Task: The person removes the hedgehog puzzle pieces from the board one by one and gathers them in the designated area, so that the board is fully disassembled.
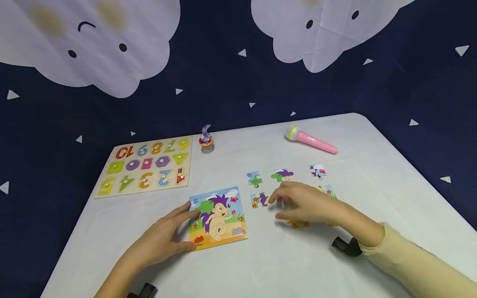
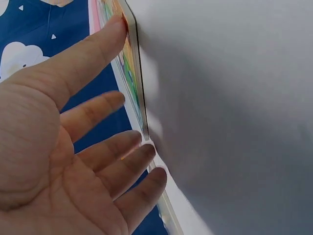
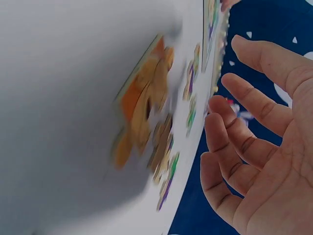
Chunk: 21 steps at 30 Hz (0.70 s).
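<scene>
A square picture board with a purple-haired hedgehog on it lies flat on the table. My left hand is at its left side, fingers spread, the thumb touching the lower left corner and fingertips at the upper left. My right hand hovers over loose jigsaw pieces, its fingers bent loosely with nothing between them. Beside its fingertips lies a purple and green piece. Orange pieces show below the palm in the right wrist view. Farther back are a leaf piece, a purple-hair piece and a face piece.
A wooden number and shape board lies at the back left. A small purple figurine stands next to it. At the back right is a pink toy microphone. The white table meets a dark blue curtain behind.
</scene>
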Each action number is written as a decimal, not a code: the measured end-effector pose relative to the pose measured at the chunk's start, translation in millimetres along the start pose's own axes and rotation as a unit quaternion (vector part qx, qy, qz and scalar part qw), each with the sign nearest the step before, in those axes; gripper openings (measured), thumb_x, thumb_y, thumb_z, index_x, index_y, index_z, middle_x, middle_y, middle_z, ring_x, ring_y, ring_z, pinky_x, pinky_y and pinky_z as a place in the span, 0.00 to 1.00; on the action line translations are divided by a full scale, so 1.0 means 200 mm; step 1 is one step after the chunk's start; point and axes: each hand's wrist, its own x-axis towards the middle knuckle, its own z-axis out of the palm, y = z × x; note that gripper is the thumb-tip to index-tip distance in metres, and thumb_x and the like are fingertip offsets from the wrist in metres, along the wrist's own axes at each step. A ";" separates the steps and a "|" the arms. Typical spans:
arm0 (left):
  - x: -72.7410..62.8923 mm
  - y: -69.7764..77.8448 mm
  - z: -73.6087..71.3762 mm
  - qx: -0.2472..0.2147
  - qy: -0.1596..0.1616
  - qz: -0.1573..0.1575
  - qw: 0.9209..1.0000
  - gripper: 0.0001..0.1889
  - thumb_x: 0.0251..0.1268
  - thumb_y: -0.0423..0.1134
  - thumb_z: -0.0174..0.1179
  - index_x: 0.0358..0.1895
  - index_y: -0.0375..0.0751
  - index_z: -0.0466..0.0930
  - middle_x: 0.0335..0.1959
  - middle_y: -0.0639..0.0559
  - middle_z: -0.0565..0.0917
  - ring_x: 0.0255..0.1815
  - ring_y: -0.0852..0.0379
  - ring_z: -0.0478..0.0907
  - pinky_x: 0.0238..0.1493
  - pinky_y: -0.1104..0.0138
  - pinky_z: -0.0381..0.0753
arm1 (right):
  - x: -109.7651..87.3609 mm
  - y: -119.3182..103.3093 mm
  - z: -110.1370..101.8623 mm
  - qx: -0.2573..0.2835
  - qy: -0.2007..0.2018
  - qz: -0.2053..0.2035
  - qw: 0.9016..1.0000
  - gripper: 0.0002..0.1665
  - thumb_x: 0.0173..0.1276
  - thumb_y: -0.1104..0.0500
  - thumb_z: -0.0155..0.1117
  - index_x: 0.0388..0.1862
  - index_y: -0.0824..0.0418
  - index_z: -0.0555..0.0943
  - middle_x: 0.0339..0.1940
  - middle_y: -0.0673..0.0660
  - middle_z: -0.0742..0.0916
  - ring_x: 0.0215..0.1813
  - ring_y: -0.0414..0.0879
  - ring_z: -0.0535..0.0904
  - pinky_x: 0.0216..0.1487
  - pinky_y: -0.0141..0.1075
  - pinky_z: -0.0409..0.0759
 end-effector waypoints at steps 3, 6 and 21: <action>0.01 0.00 -0.01 0.001 -0.001 -0.008 1.000 0.50 0.50 0.53 0.85 0.79 0.51 0.73 0.87 0.41 0.63 0.85 0.32 0.63 0.77 0.31 0.69 | 0.04 -0.03 0.02 -0.001 -0.004 -0.013 1.000 0.18 0.69 0.49 0.78 0.56 0.48 0.89 0.48 0.44 0.88 0.48 0.42 0.81 0.51 0.36 0.82; 0.01 -0.01 -0.02 -0.003 -0.007 -0.014 1.000 0.54 0.49 0.56 0.85 0.81 0.47 0.70 0.87 0.39 0.62 0.85 0.31 0.62 0.78 0.32 0.68 | 0.09 -0.08 0.05 0.007 -0.012 -0.023 1.000 0.19 0.69 0.49 0.78 0.57 0.49 0.88 0.50 0.45 0.88 0.49 0.42 0.82 0.53 0.37 0.83; 0.02 -0.05 -0.03 -0.034 -0.045 -0.028 0.998 0.57 0.47 0.60 0.85 0.82 0.48 0.68 0.88 0.42 0.61 0.87 0.31 0.57 0.80 0.30 0.63 | 0.32 -0.34 0.22 -0.010 -0.098 -0.059 0.993 0.28 0.69 0.46 0.79 0.65 0.51 0.85 0.48 0.47 0.85 0.45 0.36 0.76 0.51 0.34 0.80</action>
